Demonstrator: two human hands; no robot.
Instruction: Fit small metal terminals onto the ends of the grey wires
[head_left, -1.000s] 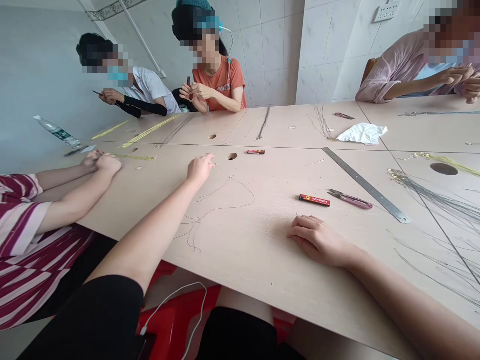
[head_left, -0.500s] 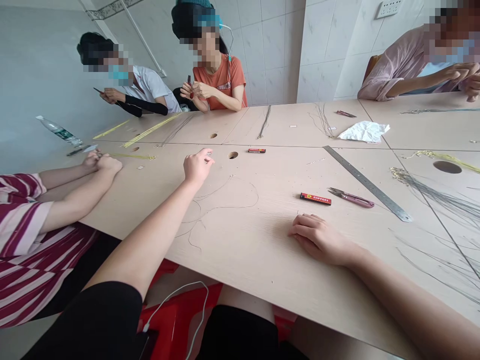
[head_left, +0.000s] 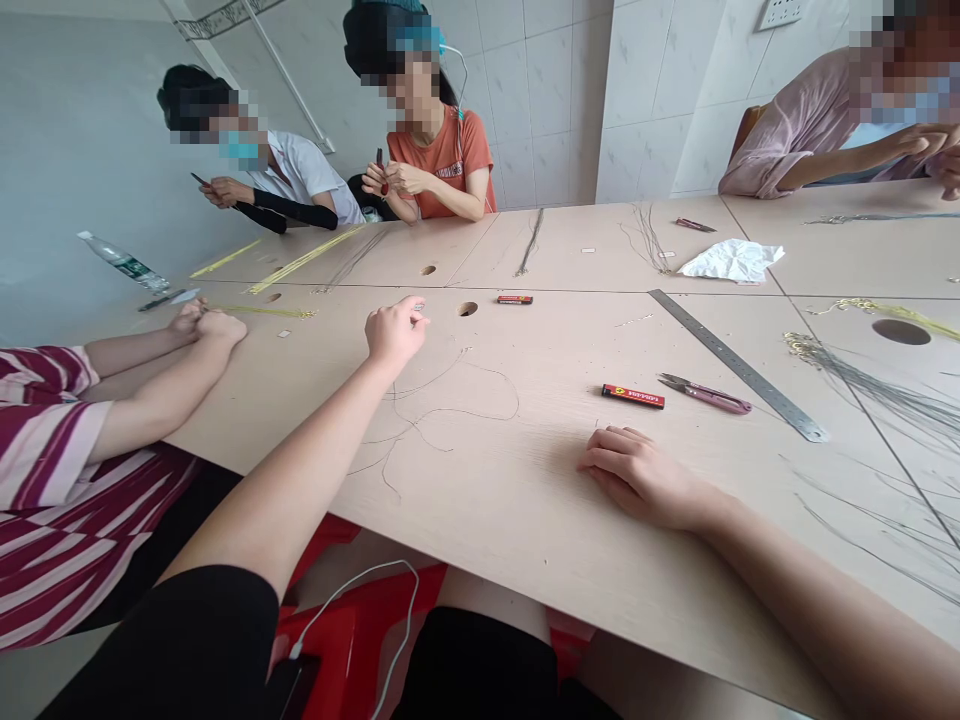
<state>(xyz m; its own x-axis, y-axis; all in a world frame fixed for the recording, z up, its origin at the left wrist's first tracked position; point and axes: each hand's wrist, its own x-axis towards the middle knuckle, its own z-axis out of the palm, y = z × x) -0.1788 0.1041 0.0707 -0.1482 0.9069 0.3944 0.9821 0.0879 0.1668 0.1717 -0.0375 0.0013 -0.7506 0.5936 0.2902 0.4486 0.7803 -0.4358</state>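
Resting on the surface, the right hand lies loose and a bit curled, gripping nothing. The left hand is half closed above the surface, and it is hard to tell if it pinches anything. A thin wire lies in loose curls just below the left hand, well apart from the right hand. Past the right hand sit a red box, scissors and a steel ruler. A bunch of wires lies farther right.
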